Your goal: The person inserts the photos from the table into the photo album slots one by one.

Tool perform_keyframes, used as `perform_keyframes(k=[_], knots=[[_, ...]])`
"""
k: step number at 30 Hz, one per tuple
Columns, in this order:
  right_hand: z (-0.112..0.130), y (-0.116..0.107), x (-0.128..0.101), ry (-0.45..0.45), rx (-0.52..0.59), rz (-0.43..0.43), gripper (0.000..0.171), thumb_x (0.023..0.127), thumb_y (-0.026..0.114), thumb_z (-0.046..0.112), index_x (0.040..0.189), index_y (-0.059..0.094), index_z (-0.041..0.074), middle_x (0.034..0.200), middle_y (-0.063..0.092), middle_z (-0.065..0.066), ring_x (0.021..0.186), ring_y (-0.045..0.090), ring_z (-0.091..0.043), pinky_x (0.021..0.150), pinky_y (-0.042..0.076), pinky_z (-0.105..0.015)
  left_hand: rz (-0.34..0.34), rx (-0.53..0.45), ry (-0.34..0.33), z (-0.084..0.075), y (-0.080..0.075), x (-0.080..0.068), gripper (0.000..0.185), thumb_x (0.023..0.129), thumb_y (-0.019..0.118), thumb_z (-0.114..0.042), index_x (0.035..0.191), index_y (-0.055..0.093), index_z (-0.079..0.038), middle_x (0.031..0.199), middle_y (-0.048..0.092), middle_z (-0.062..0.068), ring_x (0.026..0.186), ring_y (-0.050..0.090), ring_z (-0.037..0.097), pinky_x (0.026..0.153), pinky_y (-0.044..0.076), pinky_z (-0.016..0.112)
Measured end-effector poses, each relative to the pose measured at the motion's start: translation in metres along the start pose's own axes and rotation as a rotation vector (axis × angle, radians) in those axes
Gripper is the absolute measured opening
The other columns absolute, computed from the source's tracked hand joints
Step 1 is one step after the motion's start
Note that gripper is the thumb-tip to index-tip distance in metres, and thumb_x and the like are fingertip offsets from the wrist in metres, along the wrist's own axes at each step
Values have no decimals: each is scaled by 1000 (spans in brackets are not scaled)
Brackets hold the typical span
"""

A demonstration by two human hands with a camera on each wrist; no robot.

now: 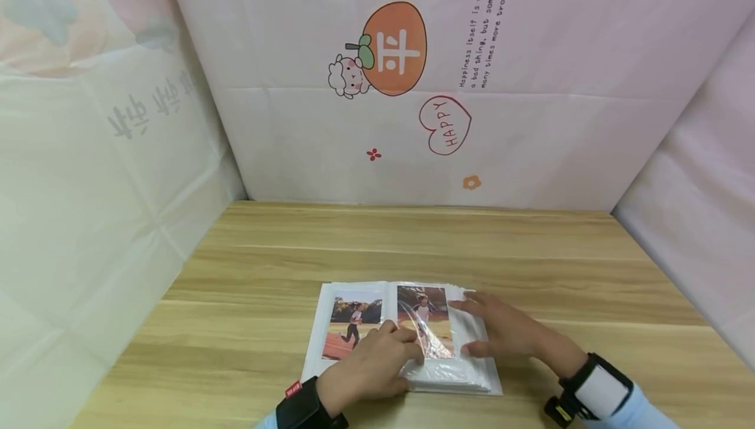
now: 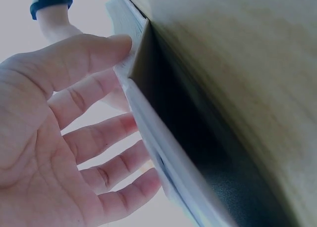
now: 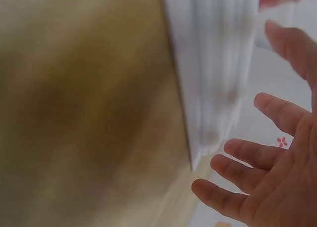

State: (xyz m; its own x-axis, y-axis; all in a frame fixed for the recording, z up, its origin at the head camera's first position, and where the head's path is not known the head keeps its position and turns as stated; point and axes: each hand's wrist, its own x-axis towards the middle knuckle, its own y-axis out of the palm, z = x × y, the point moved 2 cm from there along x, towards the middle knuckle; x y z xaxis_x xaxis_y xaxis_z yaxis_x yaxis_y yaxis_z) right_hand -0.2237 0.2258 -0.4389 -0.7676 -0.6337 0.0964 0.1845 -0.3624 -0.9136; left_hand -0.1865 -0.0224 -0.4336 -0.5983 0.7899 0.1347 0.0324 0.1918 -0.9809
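An open photo album (image 1: 321,331) lies on the wooden table (image 1: 413,239), near its front edge. Its left page shows a photo of a runner (image 1: 352,323), and the right page carries a second photo (image 1: 423,311) under a crinkled clear sleeve (image 1: 438,345). My left hand (image 1: 371,367) rests on the album's lower middle, fingertips on the sleeve. In the left wrist view that left hand (image 2: 59,138) is spread, thumb against the album's edge (image 2: 158,148). My right hand (image 1: 507,332) lies flat on the right page, fingers straight. The right wrist view shows its fingers (image 3: 267,158) beside the page stack (image 3: 213,64).
Printed pink sheets form a back wall (image 1: 472,75) and side walls (image 1: 88,186) around the table. Both wrists wear black camera bands (image 1: 580,383). Bare wood stretches behind and to both sides of the album.
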Motion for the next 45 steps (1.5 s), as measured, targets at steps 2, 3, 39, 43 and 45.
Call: perform_keyframes(k=[2,3,39,43,45], knots=[[3,3,-8,9,24,7,74,78,67,51,135,48,8,133,37,-33,116,38,-52,85,35,-64,-1,0,-2,0,0,0,29,71,78,-32,98,68,-26,115,57,-5,91,47,13,66,40,22],[4,5,-11,18,34,15,74,78,67,53,135,48,10,134,37,-33,116,37,-53,85,36,-64,-1,1,-2,0,-1,0,29,72,78,-32,98,68,-26,116,57,-5,91,47,13,66,40,22],[12,13,-21,36,3,39,72,78,64,56,131,52,8,135,35,-33,116,39,-52,85,38,-61,-27,-199,-141,84,-28,4,35,85,62,-8,119,57,-1,119,57,13,111,51,29,90,43,41],[11,11,-20,45,22,58,72,78,65,55,131,51,7,136,33,-34,117,37,-53,86,37,-62,-13,-262,-189,104,-28,8,40,86,61,-6,125,52,3,124,53,18,115,49,32,94,39,43],[11,11,-20,56,28,69,73,78,64,55,132,51,8,137,32,-34,118,36,-53,87,36,-62,8,-306,-233,113,-27,10,41,87,59,-5,125,50,4,124,53,19,115,48,33,94,38,44]])
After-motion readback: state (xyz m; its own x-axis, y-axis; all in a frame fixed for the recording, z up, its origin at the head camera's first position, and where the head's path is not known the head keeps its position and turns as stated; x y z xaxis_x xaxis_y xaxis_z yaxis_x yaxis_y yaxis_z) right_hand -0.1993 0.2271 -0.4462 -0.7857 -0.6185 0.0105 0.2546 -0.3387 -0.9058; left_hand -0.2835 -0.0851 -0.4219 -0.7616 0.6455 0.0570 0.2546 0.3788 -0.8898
